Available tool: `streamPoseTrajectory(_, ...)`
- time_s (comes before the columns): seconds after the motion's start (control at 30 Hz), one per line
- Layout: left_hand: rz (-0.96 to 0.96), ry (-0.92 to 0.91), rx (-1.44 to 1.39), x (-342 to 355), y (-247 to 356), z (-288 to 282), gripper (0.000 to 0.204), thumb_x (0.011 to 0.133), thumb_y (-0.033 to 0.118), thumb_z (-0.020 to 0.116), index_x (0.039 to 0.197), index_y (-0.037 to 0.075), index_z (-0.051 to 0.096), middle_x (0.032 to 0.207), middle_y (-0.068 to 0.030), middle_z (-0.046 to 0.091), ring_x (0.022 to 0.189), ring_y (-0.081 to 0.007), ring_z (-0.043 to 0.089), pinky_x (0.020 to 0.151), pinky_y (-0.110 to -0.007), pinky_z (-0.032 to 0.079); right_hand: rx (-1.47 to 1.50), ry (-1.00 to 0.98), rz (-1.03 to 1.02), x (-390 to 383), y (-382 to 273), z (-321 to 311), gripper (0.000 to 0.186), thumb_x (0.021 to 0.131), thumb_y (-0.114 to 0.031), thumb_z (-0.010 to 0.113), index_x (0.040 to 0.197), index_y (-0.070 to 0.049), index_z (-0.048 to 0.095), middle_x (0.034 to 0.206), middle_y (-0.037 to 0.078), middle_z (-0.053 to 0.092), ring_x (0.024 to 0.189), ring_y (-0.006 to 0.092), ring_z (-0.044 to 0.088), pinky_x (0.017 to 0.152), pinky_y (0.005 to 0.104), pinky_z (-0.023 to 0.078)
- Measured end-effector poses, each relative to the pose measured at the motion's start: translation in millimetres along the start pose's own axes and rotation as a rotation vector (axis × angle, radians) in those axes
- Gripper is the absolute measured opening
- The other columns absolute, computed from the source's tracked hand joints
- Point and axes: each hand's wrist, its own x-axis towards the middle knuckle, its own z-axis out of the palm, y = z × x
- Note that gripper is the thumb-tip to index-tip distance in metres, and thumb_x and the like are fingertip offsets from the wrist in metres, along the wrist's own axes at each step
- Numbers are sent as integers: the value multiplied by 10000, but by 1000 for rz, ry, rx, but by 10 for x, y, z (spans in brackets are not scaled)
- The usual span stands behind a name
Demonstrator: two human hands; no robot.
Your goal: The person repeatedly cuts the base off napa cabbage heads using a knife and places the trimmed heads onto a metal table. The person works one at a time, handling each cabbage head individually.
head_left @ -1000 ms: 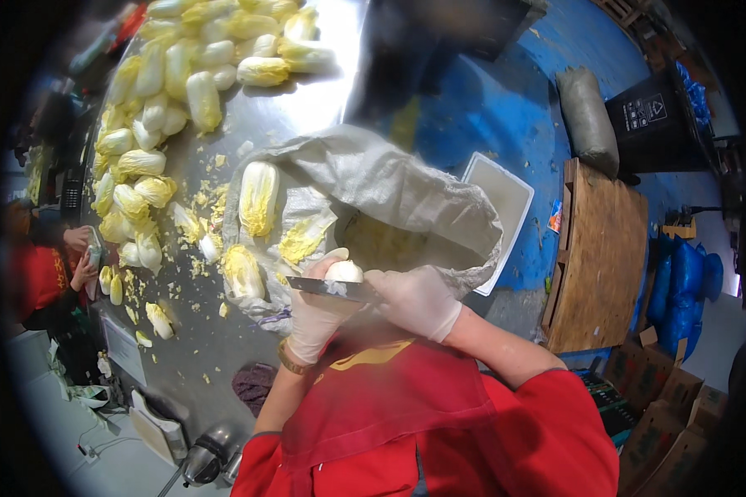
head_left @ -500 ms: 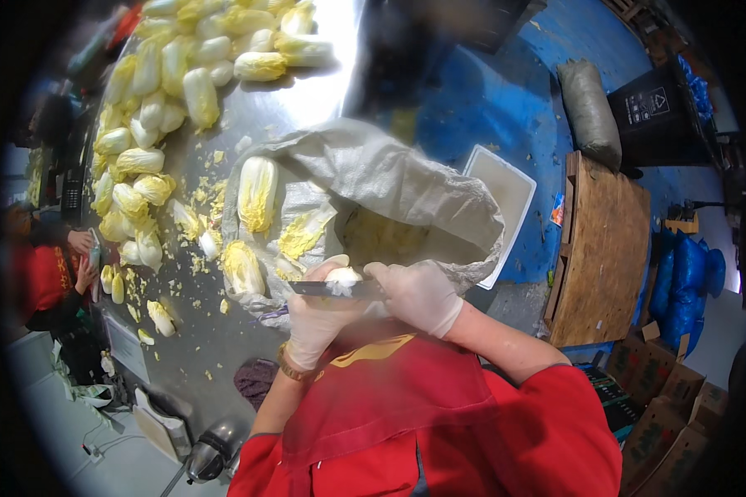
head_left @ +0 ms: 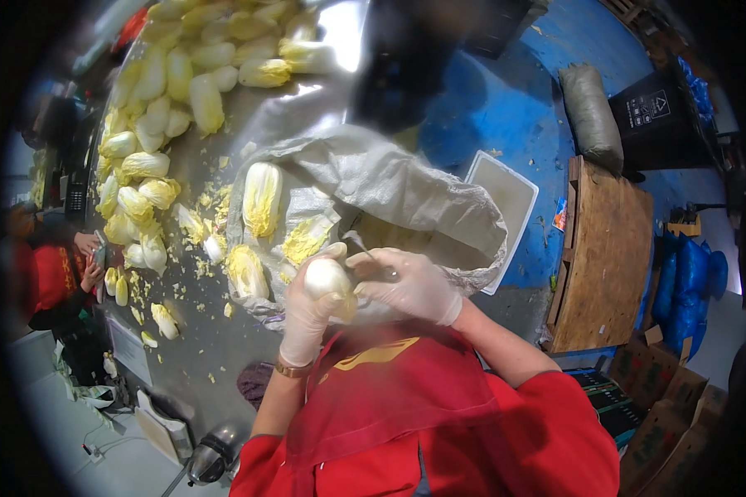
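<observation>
My gloved left hand [head_left: 305, 321] is wrapped round a napa cabbage [head_left: 326, 278], its white base facing up. My gloved right hand [head_left: 423, 288] is closed round a knife [head_left: 357, 242], just right of the cabbage. Only a short stretch of the blade shows, and most of the handle is hidden in the fingers. Both hands are over the near rim of a wide-mouthed, pale woven sack [head_left: 373, 170]. On the sack's left side lie a whole napa cabbage [head_left: 262, 199], another cabbage [head_left: 246, 272] and a loose yellow cabbage piece [head_left: 310, 237].
Many napa cabbages [head_left: 207, 103] are heaped on the metal table [head_left: 199, 331], with leaf scraps around them. A white tub [head_left: 514, 195] stands beyond the sack, near a wooden pallet [head_left: 605, 257]. At the far left, another person's hands [head_left: 91, 269] hold something.
The knife has moved off the cabbage and tipped from lying across it to the right. My left hand has turned the cabbage, so its smooth white base now shows.
</observation>
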Motion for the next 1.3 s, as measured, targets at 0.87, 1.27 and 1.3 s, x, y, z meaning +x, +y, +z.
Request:
streamPoseTrajectory(0.87,28,57,256,86,-214,-39,456,972,349,552,1243,-17,548,1130,-83,605,1016,-157,562,904,-304,452,54,47,271,250,132,204,439,727,-319,669,990,31,647,834,177,681,785,276,682,745,349,525)
streamPoseTrajectory(1.27,120,43,298,51,-360,-77,554,994,524,414,1163,20,572,1064,-81,611,974,-184,570,873,-316,462,-57,-4,211,272,44,211,461,726,-314,652,1013,46,632,903,265,654,847,399,653,768,405,511)
streamPoseTrajectory(1.3,102,47,272,42,-354,-73,559,994,527,412,1162,18,571,1060,-80,613,968,-184,573,866,-317,465,-61,-13,206,265,38,212,458,725,-309,651,1016,44,631,909,268,652,847,401,651,768,406,509)
